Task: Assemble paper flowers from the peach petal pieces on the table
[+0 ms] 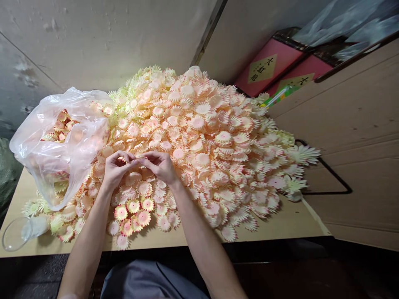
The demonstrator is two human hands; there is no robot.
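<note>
A big heap of pale peach and pink fabric flower heads [199, 137] covers most of a wooden table [280, 224]. My left hand [116, 167] and my right hand [159, 165] meet over the near side of the heap, fingers pinched together on a small flower piece [134, 160] held between them. Both hands hover just above the loose flowers. Brighter yellow-and-pink flower heads [132, 214] lie in front of my wrists near the table's front edge.
A clear plastic bag [59, 141] with more flowers sits at the left of the heap. A clear plastic cup [18, 233] lies at the front left corner. Red boxes [274, 66] and a wooden panel [358, 124] stand to the right; a concrete wall is behind.
</note>
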